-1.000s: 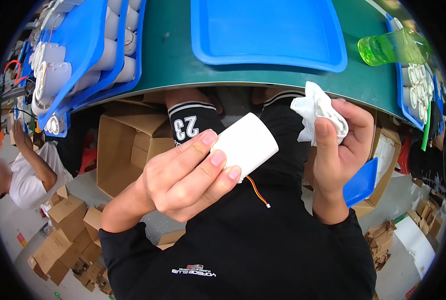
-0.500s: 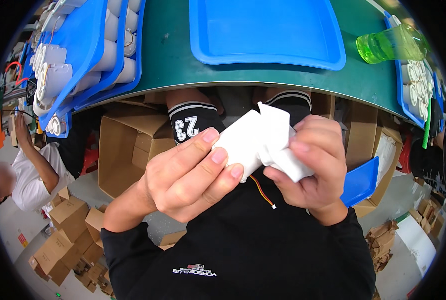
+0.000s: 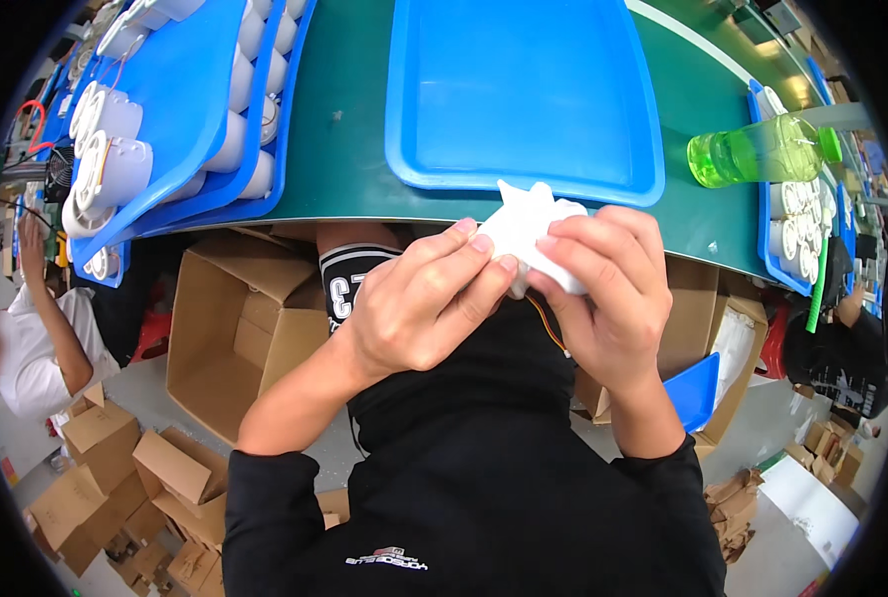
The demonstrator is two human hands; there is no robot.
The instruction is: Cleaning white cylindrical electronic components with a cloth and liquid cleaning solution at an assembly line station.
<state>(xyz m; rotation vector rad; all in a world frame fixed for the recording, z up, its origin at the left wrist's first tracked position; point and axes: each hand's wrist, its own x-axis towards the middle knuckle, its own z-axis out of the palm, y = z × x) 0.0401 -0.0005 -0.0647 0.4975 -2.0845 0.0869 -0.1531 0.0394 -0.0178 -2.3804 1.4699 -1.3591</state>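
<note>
Close over the bench's near edge, my left hand (image 3: 414, 303) and my right hand (image 3: 608, 289) grip a white bundle. It seems to be a white plastic housing wrapped partly in a white cloth (image 3: 529, 214), whose corners poke up at the top. Glare blurs the border between the two. The left fingers and thumb are closed on the housing's side, while the right fingers press the cloth against it. A thin cable with red and yellow wires (image 3: 549, 323) hangs below, partly behind the right hand.
A blue tray (image 3: 524, 177) lies ahead on the green bench (image 3: 339, 129). Stacked blue trays of white housings (image 3: 115, 174) stand left. At right are a green bottle (image 3: 753, 151) and another tray of white parts (image 3: 797, 234). Cardboard boxes (image 3: 235, 338) sit below; a person (image 3: 51, 338) is at far left.
Both hands have moved away from my body toward the bench, carrying the white housing and cloth. The cloth now covers more of the top, and the hanging wires show less.
</note>
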